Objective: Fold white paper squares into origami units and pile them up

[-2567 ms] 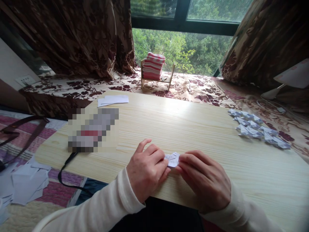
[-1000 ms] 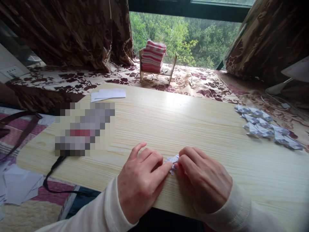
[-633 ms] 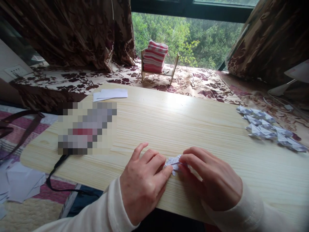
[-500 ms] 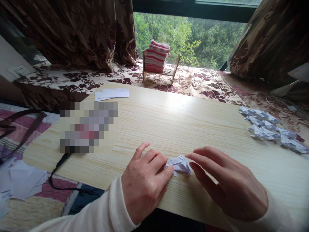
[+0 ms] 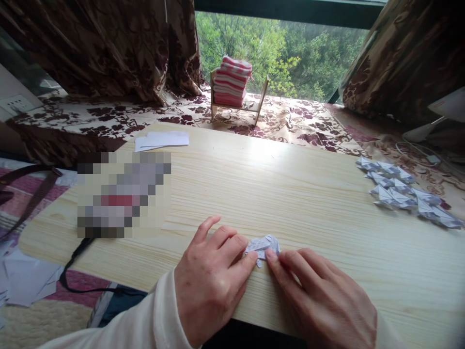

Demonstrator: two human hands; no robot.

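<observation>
Pale wood-grain tabletop (image 5: pixel 225 189): near-left corner rounded; far edge borders the brown-and-cream floral cloth (image 5: pixel 145 114) below the window (image 5: pixel 286 53).
Small folded piece of white printed paper (image 5: pixel 273 241): located near the middle of the near edge; a small tab projects toward that edge.
Left hand (image 5: pixel 214 276): fingers narrow, thumb and bent index holding the paper's left end; little finger raised.
Right hand (image 5: pixel 327 291): fingers narrow; thumb tip on the paper's right part, index just beside; whether they pinch it cannot be told.
Pointed, folded white paper pieces (image 5: pixel 400 186): grouped in rows at the far-right corner, well apart from both hands.
Flat white paper strips (image 5: pixel 165 139): overlapping at the far-left corner.
Elongated grey-and-red object (image 5: pixel 127 194): pixelated; near the left edge, with a black cable (image 5: pixel 78 257) running from its near end over the edge.
Pink-and-white striped cloth stack (image 5: pixel 232 85): on a small wooden rack (image 5: pixel 262 99), beyond the far edge.
Loose white paper sheets (image 5: pixel 27 276): on the patchwork quilt (image 5: pixel 51 317), left of the tabletop.
</observation>
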